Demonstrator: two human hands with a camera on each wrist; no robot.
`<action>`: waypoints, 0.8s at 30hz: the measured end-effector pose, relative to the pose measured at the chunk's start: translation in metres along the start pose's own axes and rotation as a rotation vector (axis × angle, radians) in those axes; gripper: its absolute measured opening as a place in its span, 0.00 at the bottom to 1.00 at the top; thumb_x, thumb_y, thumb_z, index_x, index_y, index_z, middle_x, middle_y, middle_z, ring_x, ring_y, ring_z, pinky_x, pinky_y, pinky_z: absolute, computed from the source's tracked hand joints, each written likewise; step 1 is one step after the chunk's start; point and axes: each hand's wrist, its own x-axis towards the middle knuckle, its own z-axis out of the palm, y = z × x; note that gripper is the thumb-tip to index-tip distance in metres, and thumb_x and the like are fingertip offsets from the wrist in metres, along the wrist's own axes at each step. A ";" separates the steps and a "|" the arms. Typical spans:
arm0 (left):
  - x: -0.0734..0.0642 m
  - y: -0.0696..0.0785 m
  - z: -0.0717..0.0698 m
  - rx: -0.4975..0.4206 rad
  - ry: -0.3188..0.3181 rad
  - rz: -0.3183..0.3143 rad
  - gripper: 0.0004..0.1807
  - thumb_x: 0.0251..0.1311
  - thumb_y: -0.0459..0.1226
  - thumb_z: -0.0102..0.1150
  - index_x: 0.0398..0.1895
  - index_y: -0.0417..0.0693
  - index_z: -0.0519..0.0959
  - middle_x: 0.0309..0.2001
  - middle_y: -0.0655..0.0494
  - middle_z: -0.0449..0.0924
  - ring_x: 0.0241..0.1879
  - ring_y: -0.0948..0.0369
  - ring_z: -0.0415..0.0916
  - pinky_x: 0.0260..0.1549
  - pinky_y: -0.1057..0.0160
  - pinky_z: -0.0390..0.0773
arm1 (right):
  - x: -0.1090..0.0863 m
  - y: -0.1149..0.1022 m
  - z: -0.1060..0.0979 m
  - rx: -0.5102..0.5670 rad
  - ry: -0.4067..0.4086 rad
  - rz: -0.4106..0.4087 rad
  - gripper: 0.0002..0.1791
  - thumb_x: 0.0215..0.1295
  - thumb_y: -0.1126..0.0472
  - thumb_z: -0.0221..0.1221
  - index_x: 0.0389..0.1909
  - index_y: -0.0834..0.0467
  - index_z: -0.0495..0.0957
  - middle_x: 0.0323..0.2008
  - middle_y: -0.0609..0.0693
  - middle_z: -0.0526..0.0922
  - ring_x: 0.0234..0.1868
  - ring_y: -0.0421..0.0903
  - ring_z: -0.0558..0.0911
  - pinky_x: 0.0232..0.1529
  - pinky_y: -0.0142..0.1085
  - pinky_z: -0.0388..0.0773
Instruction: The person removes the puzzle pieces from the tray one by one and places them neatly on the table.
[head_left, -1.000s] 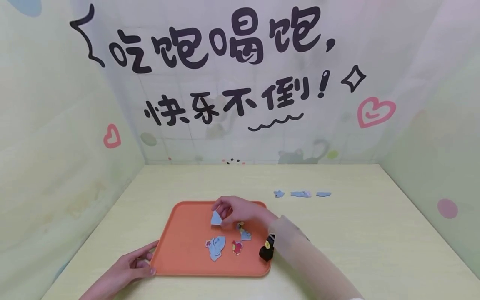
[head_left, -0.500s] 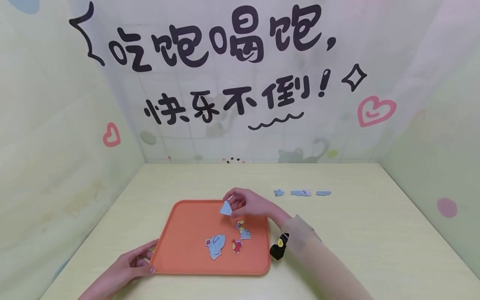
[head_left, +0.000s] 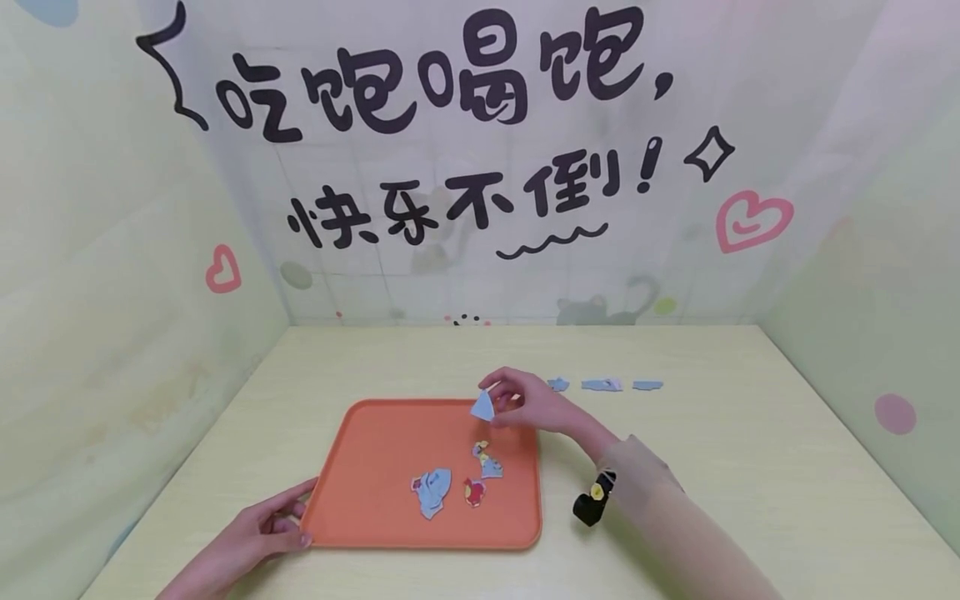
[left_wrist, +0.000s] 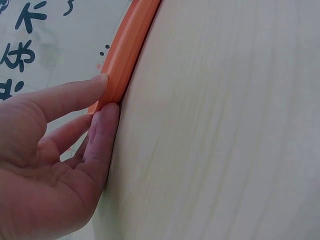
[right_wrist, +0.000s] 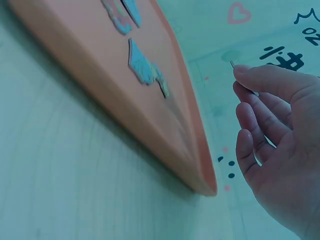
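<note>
Between thumb and fingertips, my right hand [head_left: 531, 402] pinches a light blue, roughly triangular puzzle piece [head_left: 483, 406] above the far right part of an orange tray [head_left: 367, 467]. Only the piece's thin edge shows in the right wrist view. My left hand [left_wrist: 55, 155] grips the tray's near left corner, thumb on the rim and fingers against its outer side. Lying on the tray are a blue piece cluster [head_left: 432, 493], a red piece [head_left: 474, 492] and a yellow-and-blue piece [head_left: 488, 461].
Three bluish pieces lie in a row on the table behind the tray: one partly behind my right hand, a longer piece [head_left: 602, 385] and a short strip [head_left: 647, 385]. A black wrist device [head_left: 595, 498] hangs under my right forearm. Printed cloth walls [head_left: 480, 275] enclose the table.
My right hand has moved right and away from me, carrying the blue puzzle piece toward the tray's far right corner. The left hand and tray have stayed in place.
</note>
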 end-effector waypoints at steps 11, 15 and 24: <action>0.000 0.000 -0.001 -0.006 -0.020 0.014 0.47 0.64 0.37 0.63 0.77 0.31 0.45 0.49 0.53 0.71 0.40 0.69 0.74 0.41 0.69 0.79 | -0.037 0.027 -0.030 -0.051 0.126 0.103 0.29 0.57 0.63 0.70 0.60 0.60 0.73 0.46 0.55 0.84 0.42 0.47 0.78 0.44 0.39 0.73; 0.000 0.000 -0.001 0.010 -0.003 0.005 0.47 0.63 0.38 0.64 0.77 0.32 0.46 0.49 0.52 0.71 0.40 0.69 0.74 0.40 0.69 0.79 | -0.051 0.035 -0.040 -0.077 0.158 0.143 0.29 0.56 0.64 0.70 0.59 0.60 0.73 0.45 0.55 0.83 0.42 0.46 0.78 0.45 0.39 0.74; 0.000 0.000 -0.002 0.021 0.007 -0.004 0.48 0.62 0.39 0.64 0.77 0.32 0.47 0.49 0.51 0.71 0.40 0.69 0.73 0.39 0.69 0.78 | -0.069 0.043 -0.050 -0.115 0.161 0.174 0.28 0.55 0.67 0.70 0.57 0.64 0.73 0.45 0.59 0.82 0.41 0.46 0.77 0.41 0.33 0.77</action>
